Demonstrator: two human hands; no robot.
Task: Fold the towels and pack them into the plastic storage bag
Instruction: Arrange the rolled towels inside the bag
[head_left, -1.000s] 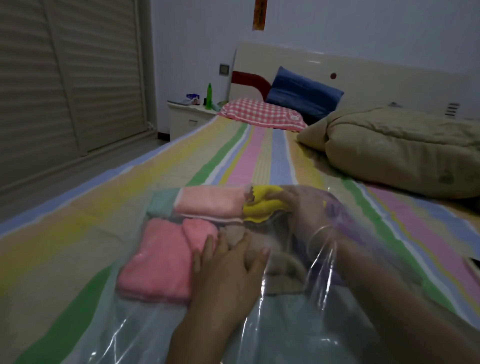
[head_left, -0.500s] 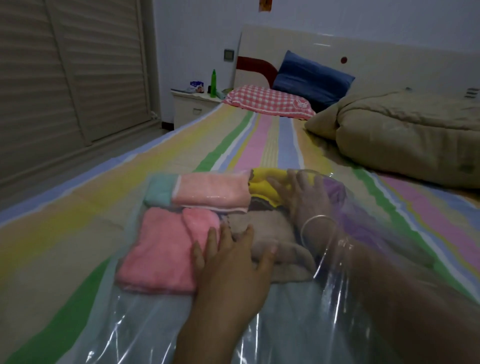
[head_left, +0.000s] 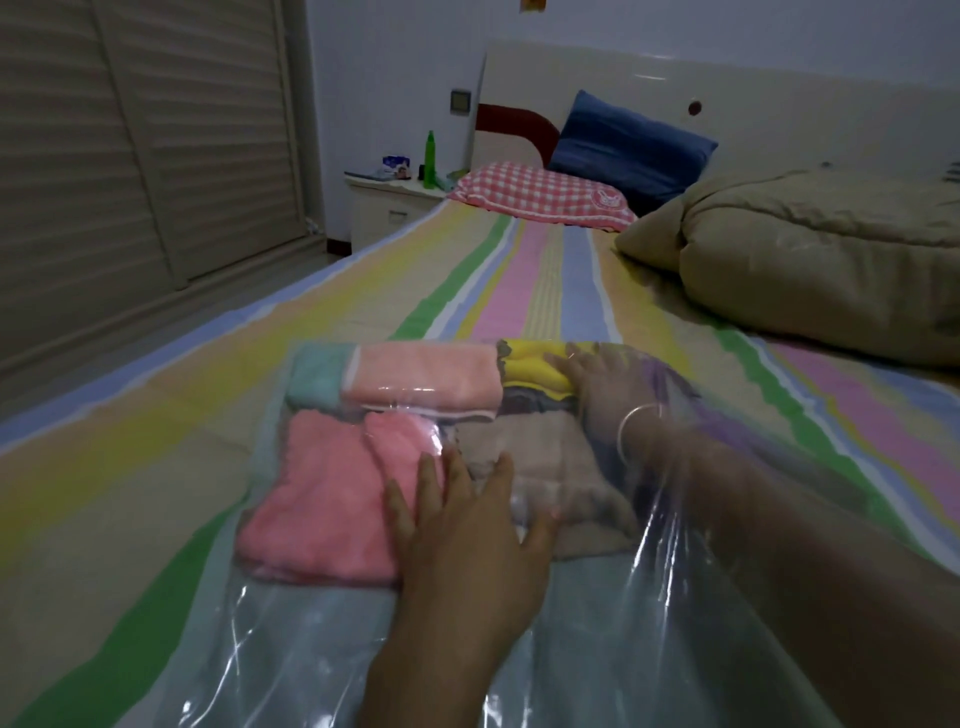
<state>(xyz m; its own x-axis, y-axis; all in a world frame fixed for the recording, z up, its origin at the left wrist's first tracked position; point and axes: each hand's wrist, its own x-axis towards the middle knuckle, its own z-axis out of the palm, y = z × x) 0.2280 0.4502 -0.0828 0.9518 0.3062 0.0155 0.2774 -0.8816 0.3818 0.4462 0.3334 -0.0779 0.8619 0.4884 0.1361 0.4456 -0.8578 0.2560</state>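
Bag (head_left: 322, 623) lies flat on the bed (head_left: 156, 441), mouth toward the person. The towels are inside, packed at the far end: teal (head_left: 311, 376), peach (head_left: 421, 379) and yellow (head_left: 530, 371) in the back row, pink (head_left: 322, 499) and brown (head_left: 550, 462) in front.

Risks:
- Pulling the right arm out could drag the yellow or brown towel with it and undo the folds. Cause: the forearm lies across the brown towel inside the bag.
- Film could slide on the sheet if the top hand lifts early, and the rows would shift.
- Loose film near the mouth could trap air or crease.

Pose:
- Left hand (head_left: 467, 535) rests on top of the bag, palm down, fingers straight and spread over the pink/brown seam. It grasps nothing.
- Right hand (head_left: 605, 384) is inside the bag, seen through the film. Its fingers look flat on the yellow towel, pressing, not clenched.
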